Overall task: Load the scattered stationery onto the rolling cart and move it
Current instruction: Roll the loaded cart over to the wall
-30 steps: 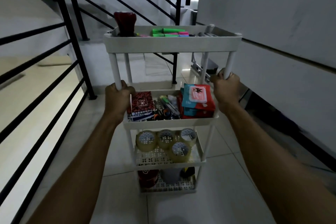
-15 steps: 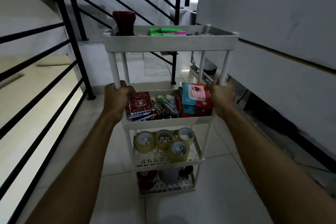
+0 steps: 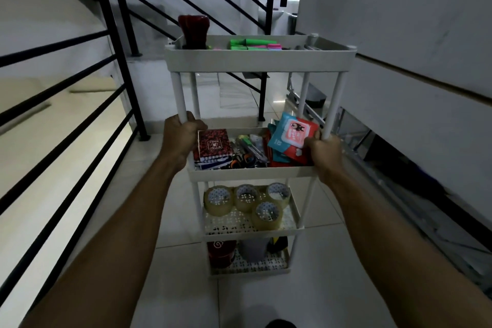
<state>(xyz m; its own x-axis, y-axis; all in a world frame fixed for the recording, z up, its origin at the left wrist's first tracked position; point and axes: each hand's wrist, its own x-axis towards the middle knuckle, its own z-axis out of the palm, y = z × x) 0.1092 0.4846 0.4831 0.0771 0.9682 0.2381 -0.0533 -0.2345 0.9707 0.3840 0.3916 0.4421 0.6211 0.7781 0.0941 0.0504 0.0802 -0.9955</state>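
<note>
A white tiered rolling cart (image 3: 259, 62) stands on the tiled floor in front of me. My left hand (image 3: 181, 138) grips its near left post and my right hand (image 3: 324, 153) grips its near right post, both just above the second tier. The top tray holds a dark red cup (image 3: 193, 30) and green and pink highlighters (image 3: 253, 44). On the second tier lie a red notebook (image 3: 214, 144), scissors and pens (image 3: 247, 154), and blue-red packets (image 3: 291, 137). Several clear tape rolls (image 3: 245, 198) sit on the third tier. Red and grey containers (image 3: 222, 253) fill the bottom shelf.
A black metal railing (image 3: 66, 104) runs along the left, beside a stairwell. More stair railing (image 3: 263, 34) rises ahead behind the cart. A white wall (image 3: 412, 34) closes the right side, with folded metal frames (image 3: 306, 104) at its foot. Tiled floor (image 3: 231, 93) continues ahead.
The cart has rolled slightly to the left and its top leans a bit more away from me. Both hands keep their grip on the posts; the right hand sits a little lower.
</note>
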